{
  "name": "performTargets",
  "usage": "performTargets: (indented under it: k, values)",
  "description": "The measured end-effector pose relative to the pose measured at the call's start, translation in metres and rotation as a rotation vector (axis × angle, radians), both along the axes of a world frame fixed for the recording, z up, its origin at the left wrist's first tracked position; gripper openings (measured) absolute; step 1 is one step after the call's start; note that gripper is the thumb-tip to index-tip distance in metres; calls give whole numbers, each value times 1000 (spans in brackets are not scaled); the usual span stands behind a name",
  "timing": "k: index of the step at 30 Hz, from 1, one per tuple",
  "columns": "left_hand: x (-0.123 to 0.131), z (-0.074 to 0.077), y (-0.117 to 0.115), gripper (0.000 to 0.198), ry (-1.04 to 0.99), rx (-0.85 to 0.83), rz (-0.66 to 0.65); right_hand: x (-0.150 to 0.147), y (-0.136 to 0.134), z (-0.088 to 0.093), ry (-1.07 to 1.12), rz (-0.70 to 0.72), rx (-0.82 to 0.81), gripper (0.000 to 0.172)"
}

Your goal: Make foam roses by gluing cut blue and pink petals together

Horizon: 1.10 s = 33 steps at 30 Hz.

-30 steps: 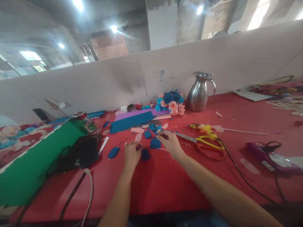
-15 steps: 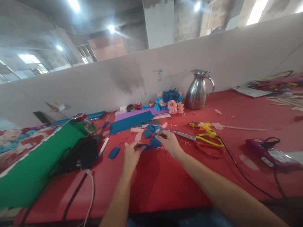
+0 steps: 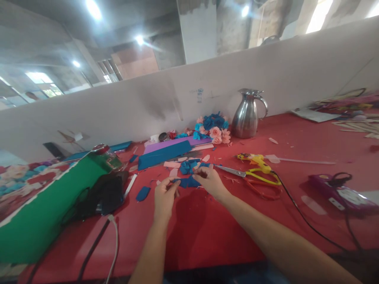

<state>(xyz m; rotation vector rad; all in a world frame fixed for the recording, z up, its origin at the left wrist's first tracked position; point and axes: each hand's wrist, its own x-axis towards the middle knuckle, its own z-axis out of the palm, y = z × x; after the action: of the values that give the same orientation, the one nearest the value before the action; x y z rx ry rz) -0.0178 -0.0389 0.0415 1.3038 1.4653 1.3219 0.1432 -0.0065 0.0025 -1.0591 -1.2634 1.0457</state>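
Between my two hands a piece of dark blue crepe paper (image 3: 186,182) is stretched just above the red table. My left hand (image 3: 166,193) pinches its left end between thumb and finger. The right end is in the fingers of my right hand (image 3: 209,180), which partly hide it. Just beyond lies a crumpled blue paper flower (image 3: 188,166). A cut blue petal piece (image 3: 143,193) rests left of my left hand. Scissors (image 3: 251,175) with yellow and red handles lie right of my right hand, blade tips close to it.
Blue and purple paper sheets (image 3: 164,154) lie behind the hands, near a bunch of pink and blue paper flowers (image 3: 214,128). A steel jug (image 3: 246,116), a yellow glue gun (image 3: 257,161) and a purple power strip (image 3: 340,193) are rightward. A green box (image 3: 56,201) stands left.
The blue paper between my hands has spread flatter, and my left hand has shifted slightly, its fingers turned more upward. My right hand stays nearly in place.
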Motion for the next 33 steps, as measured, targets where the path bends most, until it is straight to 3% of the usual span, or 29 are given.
performTargets:
  k: [3,9,13,16,28,33]
  values:
    - [4,4,-1,14,75,52,23,0,-1,-1,-85,-6,22,14]
    - [13,11,-6,10,184,129,-59,-2,-6,1,-217,-39,72,10]
    - [17,11,-8,10,413,180,32,-1,-9,6,-336,-71,94,9]
    - [18,9,-6,10,473,229,71,-2,-10,7,-360,-74,118,11]
    - [17,2,1,13,363,279,146,-2,-13,10,-419,-68,115,12]
    - [14,3,-2,19,242,82,36,-2,-12,8,-418,-76,113,13]
